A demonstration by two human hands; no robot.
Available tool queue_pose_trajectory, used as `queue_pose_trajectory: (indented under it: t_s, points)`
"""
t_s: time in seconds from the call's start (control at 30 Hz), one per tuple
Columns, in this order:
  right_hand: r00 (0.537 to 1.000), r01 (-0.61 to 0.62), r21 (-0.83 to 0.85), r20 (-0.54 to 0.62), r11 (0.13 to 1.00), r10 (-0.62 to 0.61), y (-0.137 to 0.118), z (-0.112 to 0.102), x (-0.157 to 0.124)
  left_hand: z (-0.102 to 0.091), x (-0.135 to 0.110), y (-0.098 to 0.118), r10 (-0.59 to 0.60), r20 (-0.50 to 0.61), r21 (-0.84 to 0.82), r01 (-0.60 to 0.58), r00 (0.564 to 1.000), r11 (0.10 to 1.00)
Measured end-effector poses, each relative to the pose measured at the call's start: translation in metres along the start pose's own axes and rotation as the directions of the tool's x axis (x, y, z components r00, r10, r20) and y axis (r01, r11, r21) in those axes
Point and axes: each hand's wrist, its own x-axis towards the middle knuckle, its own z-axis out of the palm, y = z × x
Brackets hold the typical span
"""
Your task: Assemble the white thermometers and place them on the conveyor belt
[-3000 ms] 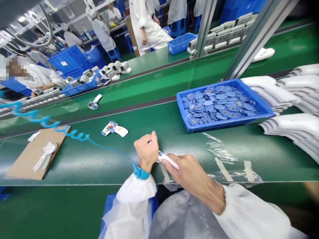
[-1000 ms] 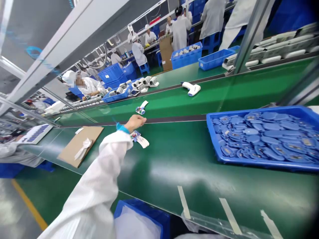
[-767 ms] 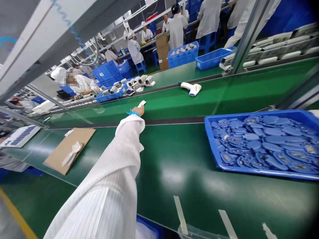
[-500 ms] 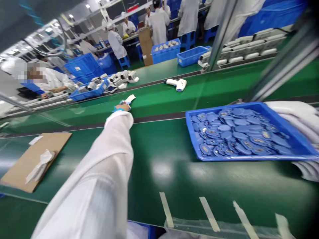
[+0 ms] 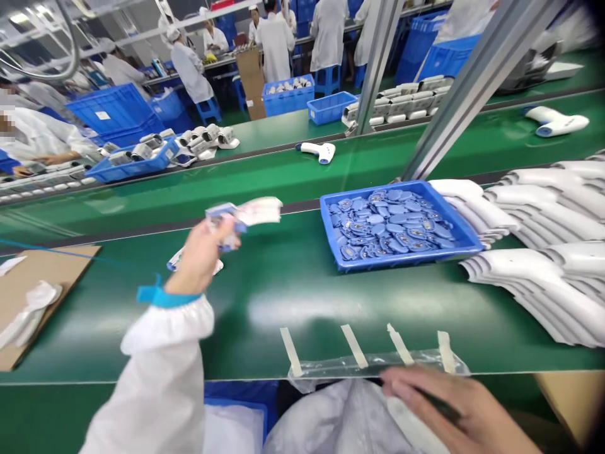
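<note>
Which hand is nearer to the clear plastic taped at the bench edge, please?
The right hand, partly in front of the clear plastic in this view, though contact is unclear. The left hand is well forward and left of it, holding a white-and-blue part.

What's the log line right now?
left hand: holding white-and-blue part | right hand: near tape strips | tray: blue pieces inside

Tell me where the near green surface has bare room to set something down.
Bare: between the left hand and the blue tray, down to the tape strips; also between the cardboard and left sleeve. Crowded: the right, with stacked white shells, and around the left hand, which partly hides a loose part.
</note>
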Motion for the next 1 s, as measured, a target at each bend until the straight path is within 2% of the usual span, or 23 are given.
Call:
queue_pose_trajectory:
  t_s: [0.07,0.13,0.23,0.37,0.47,0.53,0.57,0.67,0.73,0.77,0.83,0.9,0.97,1.0]
  points:
    - [0.977,0.037,-0.028,-0.208,0.999,-0.042,-0.019,-0.012,0.021,0.023,-0.049,-0.010,0.082,0.170,0.070,-0.095,0.982,0.993]
    - [0.934,0.087,-0.078,-0.339,0.993,-0.108,-0.037,-0.017,0.045,0.047,-0.089,-0.019,0.103,0.291,0.098,-0.137,0.951,0.986]
    - [0.892,0.189,-0.169,-0.383,0.967,-0.241,-0.056,-0.014,0.075,0.073,-0.128,-0.031,0.064,0.372,0.133,-0.121,0.926,0.984]
    - [0.866,0.232,-0.370,-0.342,0.900,-0.364,-0.066,-0.003,0.083,0.087,-0.146,-0.036,0.047,0.418,0.169,-0.129,0.907,0.977]
    - [0.829,0.240,-0.514,-0.333,0.824,-0.450,-0.077,-0.004,0.074,0.091,-0.149,-0.038,0.099,0.457,0.230,-0.225,0.884,0.947]
    - [0.806,0.226,-0.568,-0.347,0.792,-0.479,-0.083,-0.010,0.068,0.092,-0.148,-0.040,0.127,0.439,0.299,-0.278,0.889,0.913]
    - [0.805,0.204,-0.571,-0.364,0.795,-0.468,-0.082,-0.014,0.066,0.093,-0.147,-0.042,0.119,0.414,0.322,-0.268,0.902,0.908]
    - [0.852,0.040,-0.527,-0.425,0.849,-0.304,-0.053,-0.025,0.062,0.095,-0.142,-0.046,-0.005,0.362,0.224,-0.082,0.932,0.971]
    - [0.884,-0.115,-0.538,-0.439,0.835,-0.161,-0.016,-0.028,0.060,0.095,-0.139,-0.048,-0.114,0.398,0.058,0.099,0.910,0.993]
    - [0.877,-0.182,-0.559,-0.464,0.809,-0.123,0.004,-0.029,0.058,0.095,-0.138,-0.048,-0.153,0.421,-0.013,0.174,0.894,0.985]
    - [0.879,-0.225,-0.564,-0.469,0.794,-0.084,0.036,-0.032,0.049,0.094,-0.137,-0.049,-0.205,0.454,-0.088,0.273,0.867,0.958]
    - [0.855,-0.253,-0.572,-0.510,0.780,-0.097,0.052,-0.044,0.036,0.093,-0.137,-0.048,-0.239,0.457,-0.091,0.312,0.857,0.946]
    - [0.785,-0.344,-0.603,-0.605,0.720,-0.132,0.055,-0.064,0.023,0.092,-0.137,-0.048,-0.259,0.437,-0.070,0.319,0.862,0.945]
    - [0.738,-0.427,-0.614,-0.661,0.664,-0.137,0.056,-0.076,0.019,0.092,-0.137,-0.048,-0.264,0.432,-0.059,0.319,0.862,0.946]
